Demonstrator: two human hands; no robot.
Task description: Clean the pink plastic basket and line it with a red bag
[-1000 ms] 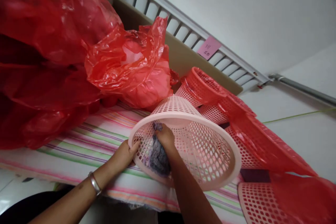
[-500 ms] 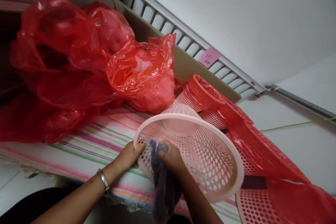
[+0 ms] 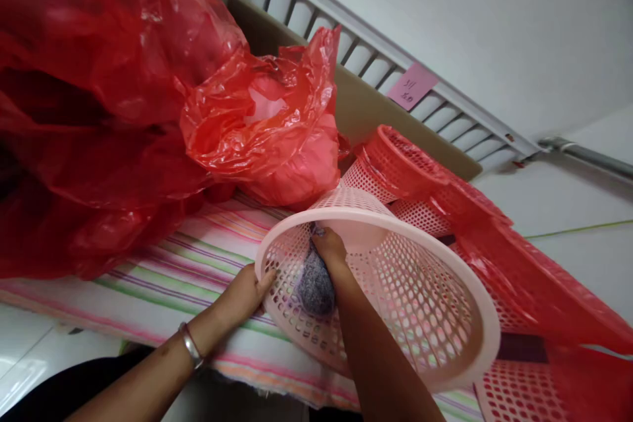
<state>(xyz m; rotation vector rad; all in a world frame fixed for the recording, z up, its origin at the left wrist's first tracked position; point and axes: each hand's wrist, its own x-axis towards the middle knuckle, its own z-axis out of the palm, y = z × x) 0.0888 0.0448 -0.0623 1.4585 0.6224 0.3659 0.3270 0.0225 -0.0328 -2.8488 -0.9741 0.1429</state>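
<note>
A pale pink plastic basket [image 3: 425, 297] with perforated walls lies tilted on its side, its wide mouth facing me. My left hand [image 3: 250, 293] grips the rim at its left, thumb inside and fingers outside. Inside the basket, my right hand [image 3: 330, 247] is closed on a dark grey cloth [image 3: 316, 283], which hangs bunched against the inner wall. The fingertips of the right hand are partly hidden by the cloth. Under the basket is a striped cloth cover [image 3: 198, 264] in white, green and pink.
Crumpled red plastic bags [image 3: 277, 138] fill the left and back. More pink baskets [image 3: 524, 389], partly wrapped in red plastic [image 3: 494, 244], lie at the right. Behind are a slatted metal rail [image 3: 366, 62] and a pink paper note [image 3: 413, 86].
My right hand has carried the grey cloth from the basket's mouth deeper inside. The left hand still holds the rim. The view has shifted slightly.
</note>
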